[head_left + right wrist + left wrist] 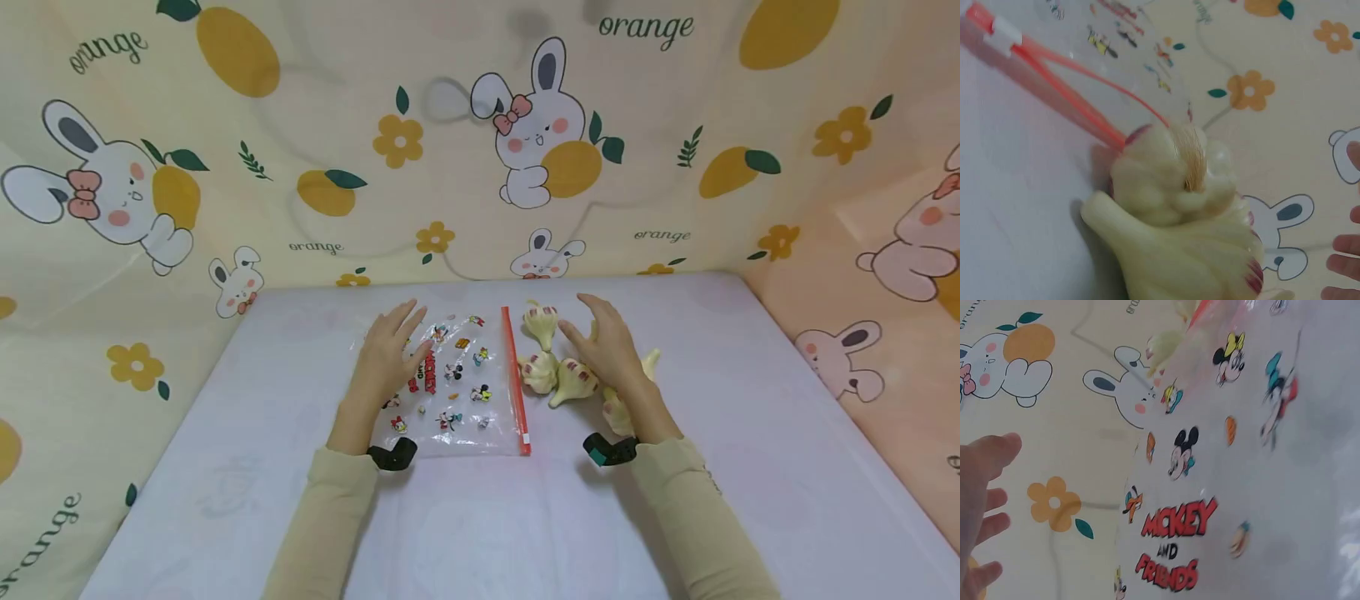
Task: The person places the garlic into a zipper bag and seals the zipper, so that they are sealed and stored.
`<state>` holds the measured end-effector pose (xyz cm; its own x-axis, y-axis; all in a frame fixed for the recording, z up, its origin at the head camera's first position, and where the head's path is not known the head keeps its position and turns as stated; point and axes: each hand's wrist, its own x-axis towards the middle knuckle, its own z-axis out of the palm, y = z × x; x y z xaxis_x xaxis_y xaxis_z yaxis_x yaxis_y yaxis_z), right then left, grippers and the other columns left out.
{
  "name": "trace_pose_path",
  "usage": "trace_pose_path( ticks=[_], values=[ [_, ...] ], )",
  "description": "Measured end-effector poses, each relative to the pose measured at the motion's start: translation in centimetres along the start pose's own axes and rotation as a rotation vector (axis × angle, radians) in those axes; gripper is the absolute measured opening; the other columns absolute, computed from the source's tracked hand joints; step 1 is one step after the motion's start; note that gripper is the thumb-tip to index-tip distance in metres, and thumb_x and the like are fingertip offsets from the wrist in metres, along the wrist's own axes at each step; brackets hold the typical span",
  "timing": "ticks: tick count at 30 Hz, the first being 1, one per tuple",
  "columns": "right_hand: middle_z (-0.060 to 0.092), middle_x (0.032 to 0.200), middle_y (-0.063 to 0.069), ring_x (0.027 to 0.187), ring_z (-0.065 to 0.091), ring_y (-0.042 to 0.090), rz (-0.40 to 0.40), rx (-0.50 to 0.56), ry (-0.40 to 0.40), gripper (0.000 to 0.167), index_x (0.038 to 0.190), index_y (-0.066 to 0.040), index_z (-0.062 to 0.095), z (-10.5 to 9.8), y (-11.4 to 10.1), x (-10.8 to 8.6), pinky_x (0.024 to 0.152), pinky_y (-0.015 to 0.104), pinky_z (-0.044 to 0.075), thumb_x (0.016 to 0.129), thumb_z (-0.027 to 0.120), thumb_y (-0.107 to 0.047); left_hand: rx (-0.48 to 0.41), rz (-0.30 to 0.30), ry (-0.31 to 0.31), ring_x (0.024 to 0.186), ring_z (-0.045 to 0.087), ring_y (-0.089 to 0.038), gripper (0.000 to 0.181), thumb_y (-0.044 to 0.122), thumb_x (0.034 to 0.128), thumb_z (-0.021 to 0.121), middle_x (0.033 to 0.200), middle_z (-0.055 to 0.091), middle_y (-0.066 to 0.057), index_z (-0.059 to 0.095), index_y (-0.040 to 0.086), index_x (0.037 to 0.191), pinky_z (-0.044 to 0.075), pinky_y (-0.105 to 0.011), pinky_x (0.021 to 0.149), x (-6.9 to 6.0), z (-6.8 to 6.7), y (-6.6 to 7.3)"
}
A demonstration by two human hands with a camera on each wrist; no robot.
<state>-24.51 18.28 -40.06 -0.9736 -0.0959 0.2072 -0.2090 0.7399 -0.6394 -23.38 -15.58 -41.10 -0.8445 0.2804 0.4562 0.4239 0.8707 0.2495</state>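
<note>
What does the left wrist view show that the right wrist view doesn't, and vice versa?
Only the left wrist view: the left hand and the readable "MICKEY AND FRIENDS" lettering.

Only the right wrist view: fingers of the right hand, the white slider, and a fibrous tuft on one garlic bulb.

Both: the printed plastic bag, its red zip edge, garlic, and the rabbit-patterned backdrop.

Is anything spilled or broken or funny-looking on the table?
Nothing really stands out. The clear bag lies flat and I see no rips. The garlic bulbs sit loose beside its red zip edge, which parts into two strips, so the bag seems open, but that isn't odd.
</note>
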Motion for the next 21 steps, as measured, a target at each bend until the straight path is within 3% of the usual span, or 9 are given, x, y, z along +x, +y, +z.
trace_pose_path(
  ticks=[5,12,21],
  values=[
    [0.036,0.152,0.022,0.142,0.033,0.041,0.021,0.055,-0.003,0.065,0.148,-0.006,0.033,0.6,0.0,-0.5,0.118,0.059,0.028,0.097,0.056,-0.038,-0.040,0.055,0.038,0.134,0.048,-0.033,0.050,0.028,0.0931,0.063,0.147,0.048,-0.013,0.051,0.011,0.138,0.034,-0.054,0.117,-0.5,0.4,0.6],
    [0.044,0.148,0.021,0.136,0.042,0.039,0.016,0.138,0.005,0.060,0.145,-0.004,0.038,1.1,-0.1,-0.7,0.115,0.057,0.034,0.096,0.058,-0.033,-0.069,0.112,0.039,0.133,0.051,-0.031,0.049,0.026,0.0919,0.064,0.145,0.051,-0.010,0.053,0.012,0.137,0.036,-0.052,0.116,-0.6,0.8,1.4],
    [0.050,0.142,0.021,0.133,0.047,0.038,0.009,0.207,-0.002,0.054,0.140,-0.002,0.044,1.6,0.0,-1.1,0.114,0.052,0.039,0.096,0.059,-0.031,-0.087,0.281,0.080,0.125,0.058,-0.030,0.045,0.020,0.0874,0.069,0.135,0.060,-0.012,0.060,0.008,0.129,0.043,-0.051,0.111,-0.7,1.8,2.7]
  ],
)
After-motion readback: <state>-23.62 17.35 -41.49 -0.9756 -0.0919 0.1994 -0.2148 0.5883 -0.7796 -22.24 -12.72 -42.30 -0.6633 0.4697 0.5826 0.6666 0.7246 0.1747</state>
